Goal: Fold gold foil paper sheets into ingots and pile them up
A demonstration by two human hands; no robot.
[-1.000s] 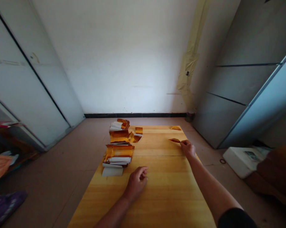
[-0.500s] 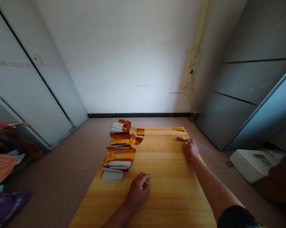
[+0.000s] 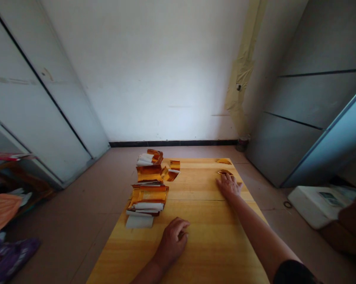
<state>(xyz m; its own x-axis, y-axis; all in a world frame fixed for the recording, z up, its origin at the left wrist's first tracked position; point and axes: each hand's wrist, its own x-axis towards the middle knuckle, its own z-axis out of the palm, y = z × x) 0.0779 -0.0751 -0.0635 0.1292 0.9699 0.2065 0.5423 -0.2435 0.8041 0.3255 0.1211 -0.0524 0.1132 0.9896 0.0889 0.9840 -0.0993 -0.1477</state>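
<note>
My right hand [image 3: 229,185] reaches to the far right of the wooden table [image 3: 213,236]. Its fingers are spread, and the fingertips touch the near edge of a curved, shiny gold-brown sheet [image 3: 224,172]. Just beyond lies a smaller piece of gold sheet [image 3: 223,161]. My left hand [image 3: 174,238] rests loosely curled near the front of the table, with a gap between thumb and fingers and nothing visible in it. To its left are stacks of folded gold-and-white sheets [image 3: 150,193], with a pale flat piece [image 3: 139,221] at the near end.
More folded sheets [image 3: 150,171] and loose gold pieces [image 3: 170,173] lie at the table's far left. A grey cabinet [image 3: 308,98] stands on the right, near a white box [image 3: 310,205] on the floor. Purple shoes [image 3: 15,256] are at lower left.
My right hand has let go of the gold sheet's right end, moved slightly left and spread its fingers at the sheet's near edge. My left hand has barely moved.
</note>
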